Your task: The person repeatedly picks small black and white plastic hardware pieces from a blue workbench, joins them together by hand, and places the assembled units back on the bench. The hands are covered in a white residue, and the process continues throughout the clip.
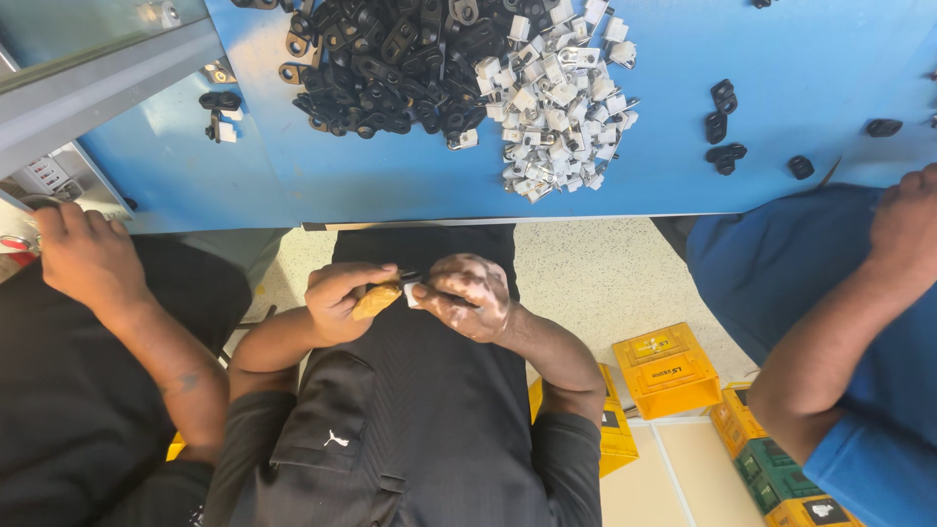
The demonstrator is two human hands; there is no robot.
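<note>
Head view: both hands — left hand [337, 301], right hand [467, 296] — pinch a small part [410, 289] together, below the blue table [410, 190] edge.

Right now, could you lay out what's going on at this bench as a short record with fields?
Left hand: pinches a small orange-tan piece over the lap
Right hand: holds a small white part against that piece
Bench: blue table
On the bench: pile of black parts, pile of white parts, a few stray black ones
Neighbours: one person's hand on the left, another's arm in a blue sleeve on the right
Floor: yellow boxes
</note>
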